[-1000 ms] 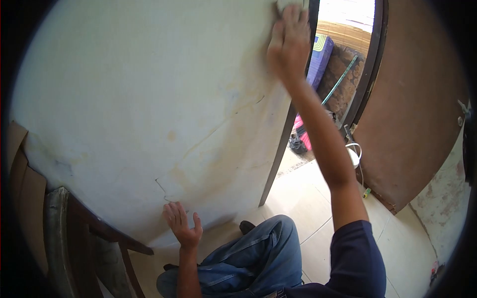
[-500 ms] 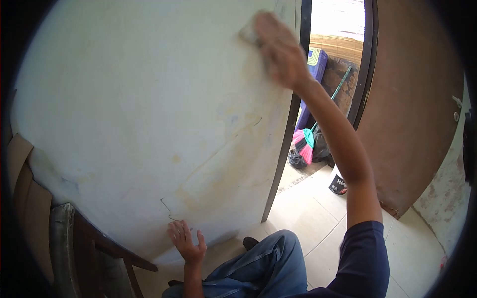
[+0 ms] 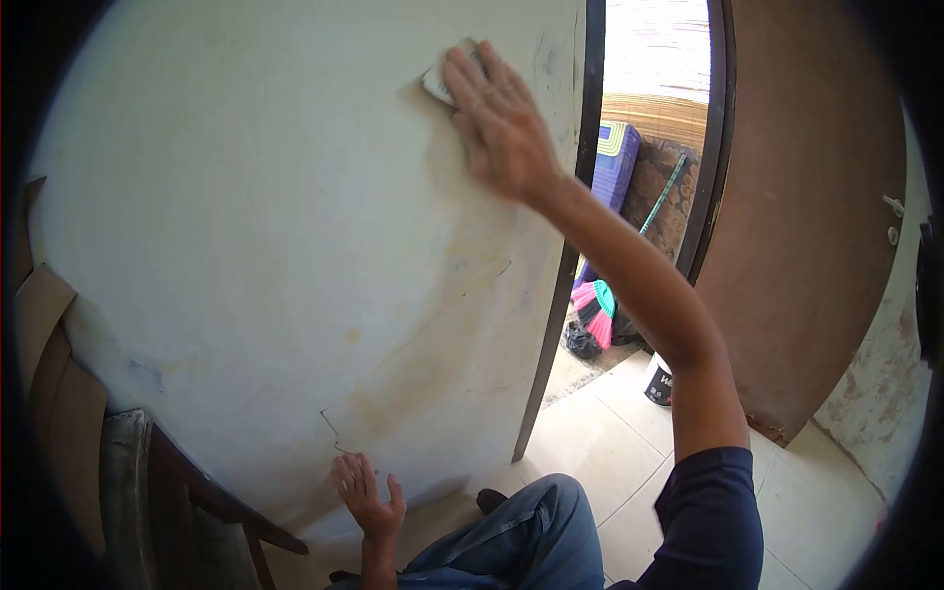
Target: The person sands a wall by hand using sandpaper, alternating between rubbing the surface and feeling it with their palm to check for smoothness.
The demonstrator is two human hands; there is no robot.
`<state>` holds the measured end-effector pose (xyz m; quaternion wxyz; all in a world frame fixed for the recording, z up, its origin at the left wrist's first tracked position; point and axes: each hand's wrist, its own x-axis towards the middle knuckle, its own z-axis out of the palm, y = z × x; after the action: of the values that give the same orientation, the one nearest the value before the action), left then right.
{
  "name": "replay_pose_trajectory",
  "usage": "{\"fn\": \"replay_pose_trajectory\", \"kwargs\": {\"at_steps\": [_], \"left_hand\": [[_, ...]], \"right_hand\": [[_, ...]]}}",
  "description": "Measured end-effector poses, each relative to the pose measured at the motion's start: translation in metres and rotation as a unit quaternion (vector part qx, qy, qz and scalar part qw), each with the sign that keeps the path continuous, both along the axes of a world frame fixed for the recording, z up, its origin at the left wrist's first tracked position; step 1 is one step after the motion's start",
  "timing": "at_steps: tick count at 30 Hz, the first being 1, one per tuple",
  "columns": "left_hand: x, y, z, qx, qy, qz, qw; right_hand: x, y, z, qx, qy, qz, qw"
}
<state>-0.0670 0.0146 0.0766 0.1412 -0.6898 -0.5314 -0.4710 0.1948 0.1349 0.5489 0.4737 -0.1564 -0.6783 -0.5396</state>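
High on the pale wall (image 3: 246, 197), my right hand (image 3: 501, 128) presses a small whitish pad (image 3: 440, 85) flat against the surface. Its fingers lie over the pad, whose left end sticks out past them. Low on the wall, my left hand (image 3: 371, 500) rests with fingers apart and holds nothing. Just above its fingertips runs a thin dark crack (image 3: 330, 430). Yellowish patches (image 3: 374, 408) and a second short dark line mark the wall between the two hands.
A dark door frame (image 3: 546, 364) borders the wall, with a brown door (image 3: 806, 197) at right. Beyond the opening stand a pink and green broom (image 3: 597, 307) and a bucket (image 3: 660, 382). Dark wooden furniture (image 3: 182, 472) is at lower left.
My right hand has moved left and slightly down across the wall with the pad. My left hand stays at the same spot by the crack. The view has shifted slightly.
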Motion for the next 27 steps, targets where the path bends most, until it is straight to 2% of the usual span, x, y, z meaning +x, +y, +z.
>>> {"fn": "replay_pose_trajectory", "kwargs": {"at_steps": [2, 3, 6, 7, 10, 11, 14, 15, 18, 19, 22, 23, 26, 27], "left_hand": [[0.004, 0.001, 0.001, 0.008, -0.004, 0.006, 1.000], [0.006, 0.001, 0.002, 0.010, -0.006, 0.008, 1.000], [0.006, -0.001, 0.006, 0.012, 0.013, 0.016, 1.000], [0.005, -0.002, 0.008, 0.010, 0.015, 0.019, 1.000], [0.006, 0.000, 0.015, 0.029, 0.011, 0.023, 0.999], [0.006, 0.000, 0.015, 0.041, 0.005, 0.014, 0.999], [0.011, -0.003, 0.011, 0.041, 0.007, -0.007, 0.999], [0.009, -0.003, 0.011, 0.039, 0.015, -0.010, 0.999], [0.007, -0.002, 0.014, 0.038, 0.004, -0.012, 0.999], [0.008, -0.002, 0.014, 0.038, 0.007, -0.008, 0.999], [0.008, -0.005, 0.013, 0.035, 0.019, -0.005, 0.999], [0.008, -0.005, 0.013, 0.036, 0.022, -0.006, 0.999], [0.008, -0.002, 0.011, 0.047, 0.022, -0.002, 0.999], [0.008, -0.001, 0.010, 0.050, 0.021, 0.000, 0.999]], "right_hand": [[0.019, 0.015, 0.038, 0.062, 0.035, -0.039, 0.997], [0.016, 0.004, 0.053, -0.043, 0.183, 0.017, 0.982], [0.014, 0.016, 0.067, 0.063, 0.233, -0.021, 0.970], [0.015, 0.017, 0.055, 0.024, 0.145, -0.033, 0.989], [0.038, 0.017, 0.046, 0.004, -0.001, 0.039, 0.999], [0.040, 0.016, 0.050, -0.024, 0.131, 0.025, 0.991], [0.036, 0.023, 0.045, 0.046, 0.231, -0.072, 0.969], [0.032, 0.024, 0.037, 0.050, 0.159, -0.053, 0.985], [0.036, 0.011, 0.037, 0.025, 0.046, -0.008, 0.999], [0.038, 0.007, 0.044, -0.034, 0.158, 0.003, 0.987], [0.033, 0.013, 0.058, 0.008, 0.248, -0.126, 0.960], [0.034, 0.018, 0.061, 0.043, 0.219, -0.142, 0.964], [0.042, 0.016, 0.069, 0.006, 0.131, -0.057, 0.990], [0.040, 0.011, 0.069, 0.026, 0.128, -0.069, 0.989]]}}
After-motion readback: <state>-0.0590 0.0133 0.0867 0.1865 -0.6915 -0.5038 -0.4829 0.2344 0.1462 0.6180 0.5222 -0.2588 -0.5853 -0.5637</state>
